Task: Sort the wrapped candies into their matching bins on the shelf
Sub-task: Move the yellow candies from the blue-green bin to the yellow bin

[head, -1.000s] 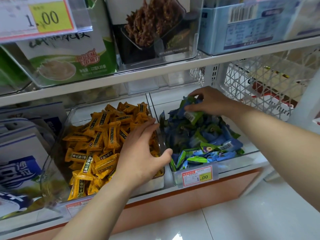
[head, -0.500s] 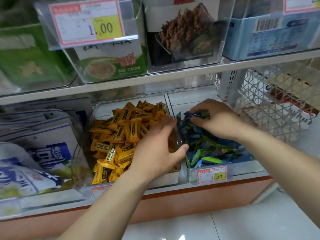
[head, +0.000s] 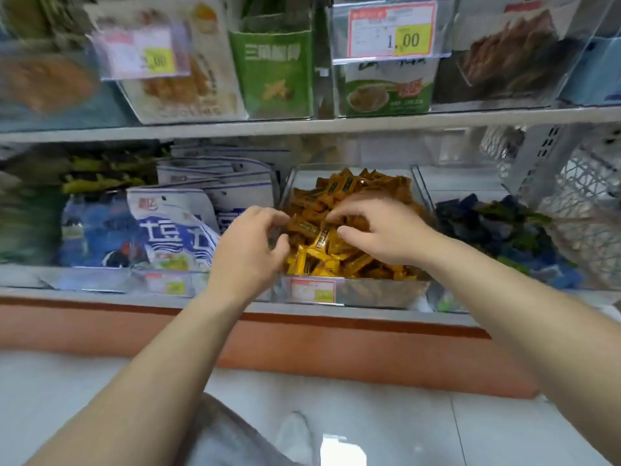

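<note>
While 1 frame is motion-blurred, the layout still reads. Lower shelf (head: 100, 294): white-blue bags (head: 174, 227) left, clear bin (head: 376, 292) of yellow candies (head: 353, 193) centre, blue-green candies (head: 497, 227) right of it, mesh basket (head: 584, 203) far right. Left hand (head: 248, 243), fingers curled, sits at the bin's left wall. Right hand (head: 379, 230), fingers curled, is on the yellow pile. Can't tell if either grips a candy. Upper shelf (head: 235, 129): snack packs (head: 272, 68), price tags (head: 391, 30). Below: orange plinth (head: 336, 344), pale tile floor (head: 420, 425).
</note>
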Available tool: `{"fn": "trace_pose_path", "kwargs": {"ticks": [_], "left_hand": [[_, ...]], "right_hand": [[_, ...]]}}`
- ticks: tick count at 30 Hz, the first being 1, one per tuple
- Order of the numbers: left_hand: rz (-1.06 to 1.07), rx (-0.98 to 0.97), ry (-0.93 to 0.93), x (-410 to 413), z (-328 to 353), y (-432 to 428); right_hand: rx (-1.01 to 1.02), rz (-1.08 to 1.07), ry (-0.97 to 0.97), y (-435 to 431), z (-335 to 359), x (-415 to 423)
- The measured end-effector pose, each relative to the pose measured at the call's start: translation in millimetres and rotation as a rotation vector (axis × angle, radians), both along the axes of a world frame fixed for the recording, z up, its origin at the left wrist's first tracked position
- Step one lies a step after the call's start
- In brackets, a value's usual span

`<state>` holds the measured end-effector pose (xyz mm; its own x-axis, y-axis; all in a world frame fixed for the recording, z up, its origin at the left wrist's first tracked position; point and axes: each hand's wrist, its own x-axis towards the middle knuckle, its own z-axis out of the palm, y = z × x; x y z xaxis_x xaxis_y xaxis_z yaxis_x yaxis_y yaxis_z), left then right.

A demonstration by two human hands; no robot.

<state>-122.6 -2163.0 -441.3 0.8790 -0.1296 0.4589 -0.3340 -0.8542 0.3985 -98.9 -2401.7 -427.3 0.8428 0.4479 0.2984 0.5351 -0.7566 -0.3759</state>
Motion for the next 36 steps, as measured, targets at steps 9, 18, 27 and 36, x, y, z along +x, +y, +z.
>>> {"fn": "trace_pose_path", "kwargs": {"ticks": [9,18,27,36], "left_hand": [[0.004,0.011,0.242,-12.2,-30.4,29.4],[-0.013,0.05,0.22,3.5,-35.7,40.5],[-0.006,0.069,0.093,17.6,-47.9,47.5],[-0.047,0.031,0.165,24.0,-45.4,53.8]], "right_hand": [[-0.563,0.038,0.123,45.1,-21.3,20.6],[-0.318,0.043,-0.109,71.9,-20.3,10.9],[-0.797,0.171,0.024,64.8,-22.8,18.4],[-0.455,0.242,0.028,81.0,-20.4,12.9]]}}
